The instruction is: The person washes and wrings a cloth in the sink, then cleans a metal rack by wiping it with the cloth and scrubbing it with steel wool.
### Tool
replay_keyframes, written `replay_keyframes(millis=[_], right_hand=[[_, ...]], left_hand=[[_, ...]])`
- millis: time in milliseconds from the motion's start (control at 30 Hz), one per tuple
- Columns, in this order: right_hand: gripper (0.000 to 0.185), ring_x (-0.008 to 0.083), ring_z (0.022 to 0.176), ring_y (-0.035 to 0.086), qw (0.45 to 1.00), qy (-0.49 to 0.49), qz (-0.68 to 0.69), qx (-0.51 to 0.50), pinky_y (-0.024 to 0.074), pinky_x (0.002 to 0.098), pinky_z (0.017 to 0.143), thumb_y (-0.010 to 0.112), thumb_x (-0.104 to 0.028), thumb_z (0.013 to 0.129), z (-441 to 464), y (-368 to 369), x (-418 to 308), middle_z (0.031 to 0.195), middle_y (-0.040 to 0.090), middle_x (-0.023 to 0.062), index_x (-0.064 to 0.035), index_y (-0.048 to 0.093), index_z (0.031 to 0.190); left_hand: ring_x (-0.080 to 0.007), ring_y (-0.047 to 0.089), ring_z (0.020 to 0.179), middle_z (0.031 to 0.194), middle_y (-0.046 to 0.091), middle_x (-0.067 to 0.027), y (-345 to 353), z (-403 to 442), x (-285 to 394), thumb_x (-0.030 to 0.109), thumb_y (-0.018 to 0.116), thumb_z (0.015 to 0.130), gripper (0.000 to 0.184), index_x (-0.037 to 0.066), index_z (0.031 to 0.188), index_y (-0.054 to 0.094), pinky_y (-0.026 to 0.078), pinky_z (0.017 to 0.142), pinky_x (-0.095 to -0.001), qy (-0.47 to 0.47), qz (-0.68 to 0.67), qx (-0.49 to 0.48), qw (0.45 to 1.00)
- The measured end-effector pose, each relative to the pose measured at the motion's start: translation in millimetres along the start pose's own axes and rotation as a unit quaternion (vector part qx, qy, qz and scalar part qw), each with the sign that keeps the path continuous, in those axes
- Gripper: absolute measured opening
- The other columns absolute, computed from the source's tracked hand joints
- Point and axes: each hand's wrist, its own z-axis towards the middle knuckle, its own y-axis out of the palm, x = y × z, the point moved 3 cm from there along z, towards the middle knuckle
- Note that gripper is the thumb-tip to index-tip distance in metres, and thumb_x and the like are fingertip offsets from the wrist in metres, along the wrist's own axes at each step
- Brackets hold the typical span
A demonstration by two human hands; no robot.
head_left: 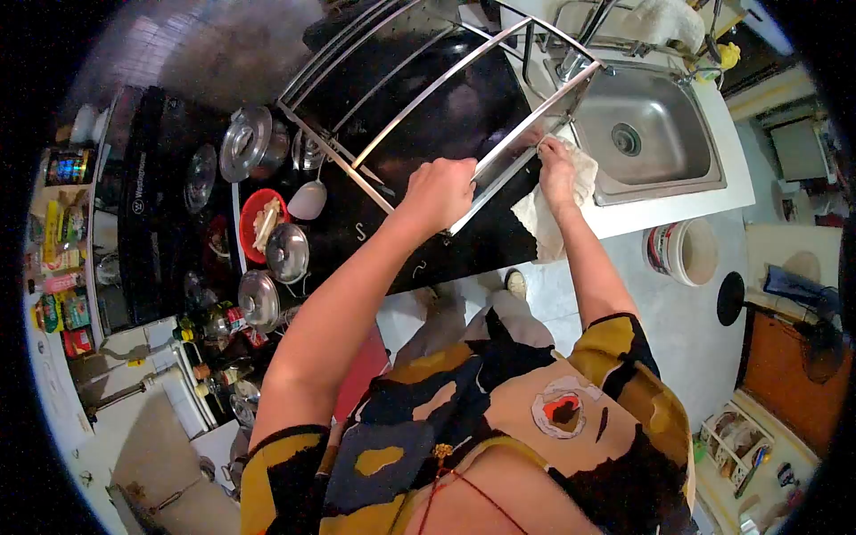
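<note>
Head view: my left hand (pixel 443 192) curls round the near bar of the metal rack (pixel 538 117) just ahead, right hand (pixel 558 169) pinches a cloth (pixel 535 218) against it; wiping, I judge, next stroke wanting steady left grip.

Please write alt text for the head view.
A person's left hand grips a metal rack over a black surface; the right hand holds a cloth at its edge. A sink is at right, a red bowl at left.

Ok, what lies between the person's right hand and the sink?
In the head view, part of the pale cloth lies between the right hand and the sink; the hand grasps that cloth.
</note>
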Motion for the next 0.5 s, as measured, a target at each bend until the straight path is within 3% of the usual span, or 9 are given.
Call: replay_keyframes(millis=[67, 133, 200, 233, 300, 367, 400, 433, 500], right_hand=[[0.027, 0.0341, 0.101, 0.056, 0.999, -0.013, -0.025, -0.033, 0.0456, 0.037, 0.088, 0.052, 0.004, 0.076, -11, -3, -13, 0.113, 0.058, 0.0144, -0.0003, 0.063, 0.1], [0.028, 0.0354, 0.102, 0.055, 0.998, -0.044, 0.035, -0.027, 0.0443, 0.0374, 0.091, 0.05, 0.005, 0.076, -28, 3, -32, 0.114, 0.058, 0.0176, 0.0023, 0.062, 0.101], [0.03, 0.0358, 0.103, 0.053, 0.987, -0.005, 0.154, -0.044, 0.0438, 0.0395, 0.091, 0.049, 0.005, 0.076, -50, 19, -49, 0.112, 0.058, 0.0188, 0.0022, 0.061, 0.103], [0.031, 0.0356, 0.102, 0.053, 0.994, -0.039, 0.084, -0.051, 0.0439, 0.0401, 0.091, 0.048, 0.005, 0.076, -64, 1, -81, 0.112, 0.057, 0.0185, 0.0016, 0.06, 0.104], [0.034, 0.0344, 0.1, 0.054, 0.993, -0.088, 0.05, -0.066, 0.0447, 0.0405, 0.089, 0.049, 0.005, 0.074, -91, 14, -99, 0.113, 0.057, 0.0168, 0.0007, 0.059, 0.106], [0.037, 0.0329, 0.1, 0.054, 0.99, -0.077, 0.015, -0.118, 0.0455, 0.0398, 0.088, 0.049, 0.004, 0.072, -119, 28, -117, 0.118, 0.055, 0.0144, -0.0004, 0.059, 0.107], [0.038, 0.0315, 0.101, 0.053, 0.989, -0.111, 0.045, -0.087, 0.0472, 0.0385, 0.085, 0.049, 0.003, 0.072, -129, 27, -128, 0.117, 0.055, 0.011, -0.0025, 0.06, 0.108], [0.037, 0.0302, 0.099, 0.054, 0.985, -0.103, 0.034, -0.135, 0.0486, 0.0378, 0.082, 0.05, 0.001, 0.072, -135, 24, -141, 0.114, 0.055, 0.0082, -0.0046, 0.06, 0.107], [0.035, 0.0288, 0.096, 0.054, 0.979, -0.134, 0.073, -0.134, 0.0498, 0.0369, 0.078, 0.051, -0.001, 0.073, -137, 17, -155, 0.109, 0.055, 0.007, -0.0056, 0.06, 0.106]], left_hand=[[-0.0419, 0.06, 0.08, 0.08, 0.062, -0.0229, 2, 2, 0, 0.016, 0.057, 0.08, 0.015, 0.002, 0.087, 0.058, 0.048, 0.073, -0.0505, 0.004, -0.005, 0.002, 1.0], [-0.042, 0.061, 0.082, 0.083, 0.063, -0.0231, 0, 2, 2, 0.012, 0.056, 0.079, 0.012, 0.002, 0.085, 0.059, 0.048, 0.074, -0.0502, -0.002, -0.008, -0.003, 1.0], [-0.0418, 0.061, 0.081, 0.082, 0.063, -0.0232, 3, 3, 1, 0.015, 0.057, 0.079, 0.015, 0.002, 0.087, 0.059, 0.048, 0.074, -0.0507, -0.003, -0.004, -0.003, 1.0], [-0.0417, 0.061, 0.08, 0.081, 0.063, -0.0233, 4, 3, 0, 0.017, 0.057, 0.08, 0.017, 0.003, 0.089, 0.058, 0.049, 0.074, -0.0511, 0.0, 0.0, -0.005, 1.0], [-0.0422, 0.061, 0.08, 0.081, 0.063, -0.0237, 2, 2, 0, 0.016, 0.057, 0.08, 0.017, 0.002, 0.089, 0.058, 0.049, 0.074, -0.0514, 0.002, 0.002, -0.007, 1.0], [-0.0426, 0.061, 0.08, 0.081, 0.062, -0.0241, 2, 2, 1, 0.015, 0.056, 0.079, 0.016, 0.002, 0.089, 0.059, 0.049, 0.073, -0.0516, 0.005, 0.006, -0.007, 1.0], [-0.0428, 0.061, 0.08, 0.081, 0.062, -0.0244, 4, 2, 0, 0.014, 0.055, 0.079, 0.016, 0.002, 0.089, 0.059, 0.049, 0.073, -0.0519, 0.005, 0.004, -0.001, 1.0], [-0.0431, 0.061, 0.08, 0.081, 0.062, -0.0247, 3, 1, -1, 0.013, 0.054, 0.078, 0.016, 0.002, 0.088, 0.059, 0.049, 0.073, -0.0522, 0.004, 0.002, 0.005, 1.0], [-0.043, 0.061, 0.08, 0.082, 0.062, -0.0247, 2, -1, -1, 0.013, 0.053, 0.078, 0.016, 0.002, 0.088, 0.059, 0.049, 0.074, -0.0522, 0.001, 0.006, -0.001, 1.0]])
